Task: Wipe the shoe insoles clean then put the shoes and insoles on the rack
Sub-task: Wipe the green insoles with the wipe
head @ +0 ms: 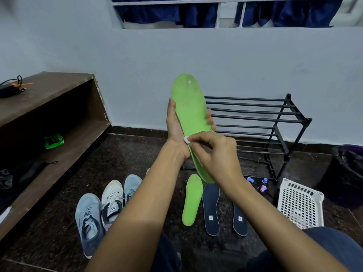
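My left hand [174, 128] holds a green insole [190, 107] upright in front of me, thumb along its left edge and fingers behind it. My right hand [212, 150] pinches a small white wipe [186, 139] against the insole's lower part. On the dark floor lie a second green insole [192, 199] and two navy insoles [211, 209], [240, 220]. Three shoes stand at the lower left: a blue one [88, 220], a white one [112, 201] and another blue one [131, 185]. The black metal rack [275, 122] stands bare against the wall.
A brown wooden shelf unit [59, 118] fills the left, with a green packet [53, 141] and dark items on it. A white plastic basket [300, 205] and a dark bin [345, 173] sit at the right. Small coloured objects [257, 183] lie near the rack's foot.
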`<state>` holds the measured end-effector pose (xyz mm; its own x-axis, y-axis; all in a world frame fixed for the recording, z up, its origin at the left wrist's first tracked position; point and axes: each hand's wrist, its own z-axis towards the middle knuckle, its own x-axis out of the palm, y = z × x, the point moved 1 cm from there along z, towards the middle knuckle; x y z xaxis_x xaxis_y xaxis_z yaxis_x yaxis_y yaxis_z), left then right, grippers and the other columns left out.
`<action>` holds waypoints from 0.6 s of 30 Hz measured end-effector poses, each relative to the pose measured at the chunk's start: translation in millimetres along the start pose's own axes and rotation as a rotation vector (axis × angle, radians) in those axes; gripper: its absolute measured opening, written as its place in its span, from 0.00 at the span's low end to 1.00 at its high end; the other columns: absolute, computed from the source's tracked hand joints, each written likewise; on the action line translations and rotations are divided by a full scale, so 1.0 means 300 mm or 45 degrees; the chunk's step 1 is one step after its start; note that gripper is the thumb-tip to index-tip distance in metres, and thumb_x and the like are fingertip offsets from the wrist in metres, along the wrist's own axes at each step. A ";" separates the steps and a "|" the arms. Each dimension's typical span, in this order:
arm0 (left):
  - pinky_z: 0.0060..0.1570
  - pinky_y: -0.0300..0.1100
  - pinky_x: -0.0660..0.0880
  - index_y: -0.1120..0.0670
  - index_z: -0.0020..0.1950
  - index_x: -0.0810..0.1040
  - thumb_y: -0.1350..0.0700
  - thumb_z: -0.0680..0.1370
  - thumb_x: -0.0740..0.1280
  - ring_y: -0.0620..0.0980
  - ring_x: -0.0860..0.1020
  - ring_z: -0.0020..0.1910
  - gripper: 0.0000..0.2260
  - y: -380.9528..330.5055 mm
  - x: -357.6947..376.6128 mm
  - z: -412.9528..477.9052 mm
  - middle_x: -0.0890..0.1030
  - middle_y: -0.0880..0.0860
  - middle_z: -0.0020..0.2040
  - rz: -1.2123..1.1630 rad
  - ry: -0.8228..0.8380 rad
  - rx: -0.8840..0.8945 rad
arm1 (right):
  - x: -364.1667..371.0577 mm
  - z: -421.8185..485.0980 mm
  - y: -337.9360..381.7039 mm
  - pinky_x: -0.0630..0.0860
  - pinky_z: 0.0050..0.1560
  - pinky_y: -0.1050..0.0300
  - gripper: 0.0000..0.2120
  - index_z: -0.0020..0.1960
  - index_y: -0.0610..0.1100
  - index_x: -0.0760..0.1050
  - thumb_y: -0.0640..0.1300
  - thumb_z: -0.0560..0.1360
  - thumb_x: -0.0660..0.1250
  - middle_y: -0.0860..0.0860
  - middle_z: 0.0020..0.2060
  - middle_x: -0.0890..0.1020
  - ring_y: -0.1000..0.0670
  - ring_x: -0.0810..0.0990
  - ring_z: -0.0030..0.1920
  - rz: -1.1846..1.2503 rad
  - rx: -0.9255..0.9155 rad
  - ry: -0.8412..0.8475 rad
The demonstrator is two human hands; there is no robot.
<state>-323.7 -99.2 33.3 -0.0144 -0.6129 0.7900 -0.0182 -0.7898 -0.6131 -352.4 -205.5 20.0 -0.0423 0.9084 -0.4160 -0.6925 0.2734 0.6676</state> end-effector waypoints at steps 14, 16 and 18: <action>0.46 0.43 0.77 0.60 0.58 0.77 0.29 0.74 0.52 0.54 0.78 0.46 0.37 0.053 0.017 -0.012 0.79 0.61 0.50 0.254 -0.102 -0.089 | -0.025 0.034 -0.020 0.76 0.45 0.61 0.07 0.45 0.43 0.83 0.35 0.71 0.69 0.50 0.39 0.85 0.53 0.82 0.40 -0.126 -0.066 -0.185; 0.40 0.43 0.76 0.60 0.53 0.77 0.28 0.74 0.51 0.54 0.76 0.38 0.36 0.030 0.012 -0.006 0.78 0.59 0.43 0.177 -0.058 -0.080 | -0.017 0.001 -0.011 0.73 0.45 0.72 0.06 0.46 0.43 0.83 0.35 0.71 0.70 0.50 0.39 0.85 0.56 0.81 0.41 -0.075 -0.034 -0.116; 0.38 0.44 0.73 0.61 0.52 0.75 0.27 0.74 0.51 0.54 0.73 0.37 0.37 0.009 -0.002 0.001 0.76 0.59 0.42 0.091 -0.023 -0.046 | -0.002 -0.025 -0.001 0.71 0.45 0.76 0.06 0.46 0.43 0.84 0.36 0.71 0.71 0.50 0.39 0.85 0.57 0.80 0.42 -0.056 -0.027 -0.066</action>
<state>-323.5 -101.0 31.2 0.0015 -0.6686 0.7436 -0.0540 -0.7426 -0.6676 -357.4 -208.6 15.3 0.0257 0.9111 -0.4114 -0.7082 0.3071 0.6357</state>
